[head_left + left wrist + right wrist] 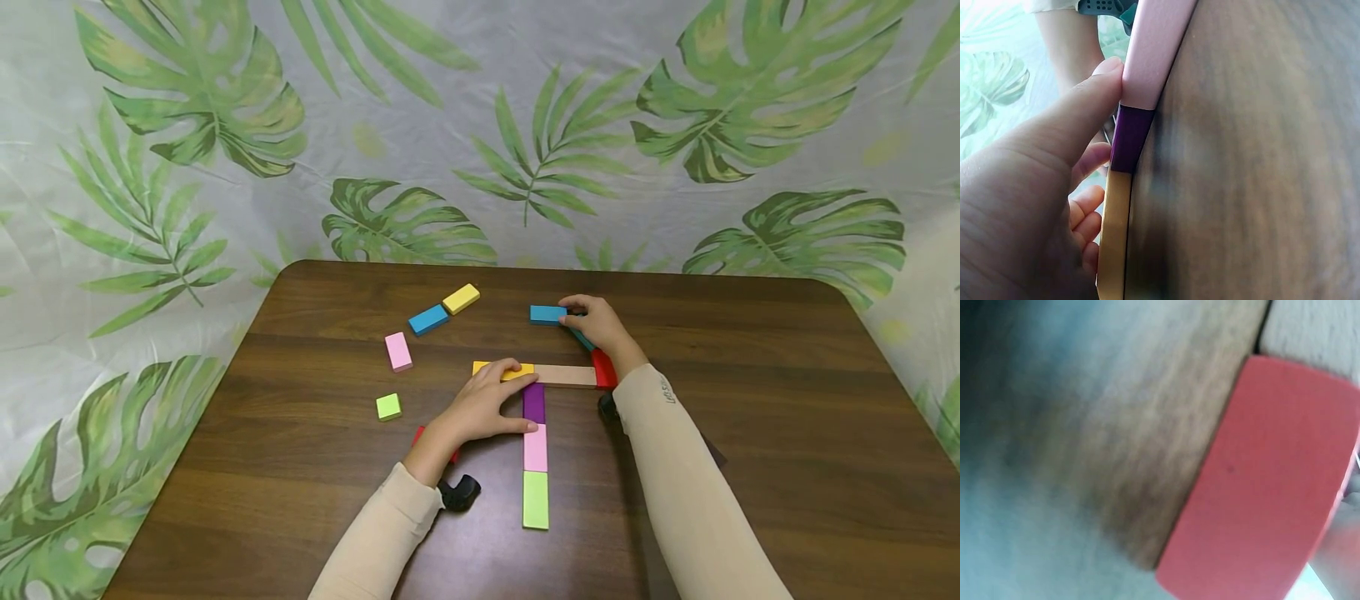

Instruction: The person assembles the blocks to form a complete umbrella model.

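Observation:
My right hand is at the far side of the table, its thumb and fingertips pinching the right end of a blue block. Just below it, a teal block, partly hidden, leads to a red block. A plain wood block joins the red one to an orange block. My left hand lies spread over the orange block, thumb touching a pink block. Between orange and pink sits a purple block; a light green block ends this column.
Loose on the brown table at left are a yellow block, another blue block, another pink block and a small green block. Another red block is partly under the left wrist. A leaf-patterned cloth hangs behind.

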### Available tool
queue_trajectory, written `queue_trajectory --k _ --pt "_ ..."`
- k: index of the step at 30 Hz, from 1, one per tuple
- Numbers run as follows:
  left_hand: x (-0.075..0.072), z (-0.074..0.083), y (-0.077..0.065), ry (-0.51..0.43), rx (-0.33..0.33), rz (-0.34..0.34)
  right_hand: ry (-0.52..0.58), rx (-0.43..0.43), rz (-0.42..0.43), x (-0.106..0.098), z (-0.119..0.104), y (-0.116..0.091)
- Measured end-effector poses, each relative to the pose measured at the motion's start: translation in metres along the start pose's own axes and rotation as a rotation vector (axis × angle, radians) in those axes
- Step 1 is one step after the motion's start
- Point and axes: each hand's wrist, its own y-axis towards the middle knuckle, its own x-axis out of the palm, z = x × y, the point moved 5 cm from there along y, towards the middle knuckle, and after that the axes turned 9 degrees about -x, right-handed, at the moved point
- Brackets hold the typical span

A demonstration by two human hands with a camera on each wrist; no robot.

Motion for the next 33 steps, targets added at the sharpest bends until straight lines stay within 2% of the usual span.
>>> queue_trajectory --k 14,24,33 --pt "-0.002 0.002 -0.001 0.011 0.018 0.014 0.016 0.008 -0.010 -0.002 -0.001 -0.003" --pt "-0.002 0.001 -0.001 0.017 0.015 0.019 0.061 -0.072 0.017 -0.017 -0.007 -0.009" --pt "-0.001 0.001 0.000 0.021 0.013 0.017 0.063 -0.155 0.020 -0.030 -0.012 -0.025"
